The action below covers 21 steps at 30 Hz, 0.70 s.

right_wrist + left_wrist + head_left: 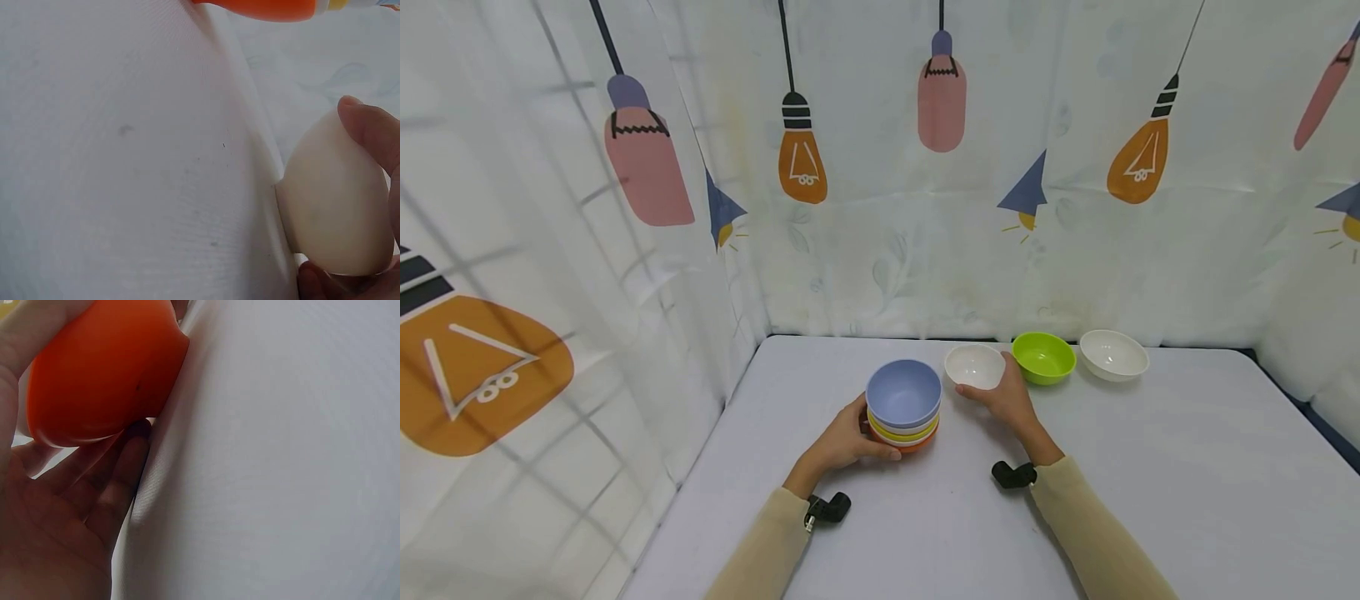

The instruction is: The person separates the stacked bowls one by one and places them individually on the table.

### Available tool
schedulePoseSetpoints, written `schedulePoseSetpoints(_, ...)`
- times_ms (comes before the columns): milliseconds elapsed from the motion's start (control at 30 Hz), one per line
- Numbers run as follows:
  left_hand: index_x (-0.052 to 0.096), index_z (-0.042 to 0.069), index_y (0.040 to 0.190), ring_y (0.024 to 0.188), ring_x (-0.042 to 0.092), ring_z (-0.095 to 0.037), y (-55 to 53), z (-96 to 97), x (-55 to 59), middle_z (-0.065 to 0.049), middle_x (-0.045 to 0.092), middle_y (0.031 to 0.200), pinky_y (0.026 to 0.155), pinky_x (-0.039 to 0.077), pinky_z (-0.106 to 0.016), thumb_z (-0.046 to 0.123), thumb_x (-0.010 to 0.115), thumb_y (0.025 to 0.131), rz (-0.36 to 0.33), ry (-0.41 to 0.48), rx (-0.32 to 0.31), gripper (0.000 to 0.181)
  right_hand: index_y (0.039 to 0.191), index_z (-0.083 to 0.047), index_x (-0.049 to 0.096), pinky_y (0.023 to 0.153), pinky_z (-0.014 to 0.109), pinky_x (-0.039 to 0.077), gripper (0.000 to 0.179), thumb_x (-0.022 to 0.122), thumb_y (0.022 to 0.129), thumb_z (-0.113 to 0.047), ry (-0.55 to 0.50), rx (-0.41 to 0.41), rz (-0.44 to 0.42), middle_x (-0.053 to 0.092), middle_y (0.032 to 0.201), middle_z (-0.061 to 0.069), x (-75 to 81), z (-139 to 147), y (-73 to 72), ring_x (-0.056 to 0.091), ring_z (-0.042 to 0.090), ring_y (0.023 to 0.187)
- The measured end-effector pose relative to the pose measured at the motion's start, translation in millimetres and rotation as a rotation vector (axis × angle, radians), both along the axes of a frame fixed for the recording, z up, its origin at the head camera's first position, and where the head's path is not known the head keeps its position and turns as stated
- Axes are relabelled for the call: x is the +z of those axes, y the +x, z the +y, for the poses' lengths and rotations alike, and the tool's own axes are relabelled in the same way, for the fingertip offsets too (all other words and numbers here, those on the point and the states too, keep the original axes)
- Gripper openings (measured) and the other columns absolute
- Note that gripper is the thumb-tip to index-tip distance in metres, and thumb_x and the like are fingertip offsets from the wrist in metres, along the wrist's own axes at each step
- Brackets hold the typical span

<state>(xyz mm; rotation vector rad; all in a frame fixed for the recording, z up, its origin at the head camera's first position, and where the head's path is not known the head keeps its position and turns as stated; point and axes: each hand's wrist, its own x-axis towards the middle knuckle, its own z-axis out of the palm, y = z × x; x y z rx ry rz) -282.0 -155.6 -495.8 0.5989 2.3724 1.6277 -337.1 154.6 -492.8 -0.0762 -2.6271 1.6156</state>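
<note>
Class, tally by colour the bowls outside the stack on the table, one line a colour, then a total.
White: 2 (held white bowl in the right hand; rightmost white bowl)
Green: 1 (green bowl)
Total: 3

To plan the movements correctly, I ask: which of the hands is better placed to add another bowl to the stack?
Probably the right hand: it holds the white bowl nearest the stack, while the left hand is occupied, gripping the stack itself.
</note>
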Motion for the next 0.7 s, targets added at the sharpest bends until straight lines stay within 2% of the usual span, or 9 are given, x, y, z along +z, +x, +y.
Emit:
schedulePoseSetpoints(133,0.039,0.025,0.154,0.120,0.059,-0.021,-0.6,-0.1,0.0,-0.002,0.057,0.143,0.102,0.049,-0.040,0.021,0.096,0.071,0.003,0.003,-0.007,0.101,0.162,-0.004,0.007,0.118,0.060,0.036,0.121,0.089,0.079,-0.037,0.016,0.005,-0.032,0.029,0.160,0.025,-0.1,0.5,-1.2,0.037,0.044,0.143)
schedulePoseSetpoints(333,0.040,0.024,0.154,0.121,0.059,-0.021,-1.5,-0.3,-0.1,-0.002,0.056,0.144,0.103,0.049,-0.040,0.021,0.096,0.071,0.003,0.008,-0.013,0.100,0.162,-0.003,0.004,0.118,0.059,0.036,0.120,0.087,0.081,-0.033,0.032,0.028,-0.040,0.029,0.159,0.025,0.1,1.7,-1.6,0.037,0.044,0.144)
schedulePoseSetpoints(700,0.042,0.026,0.153,0.117,0.060,-0.020,-1.9,0.0,-2.2,-0.001,0.058,0.142,0.100,0.050,-0.038,0.020,0.097,0.070,0.009,-0.002,0.002,0.099,0.161,-0.007,0.009,0.119,0.058,0.036,0.115,0.088,0.081,-0.032,-0.029,0.027,-0.033,0.033,0.159,0.021,-1.3,4.5,-2.2,0.039,0.041,0.144)
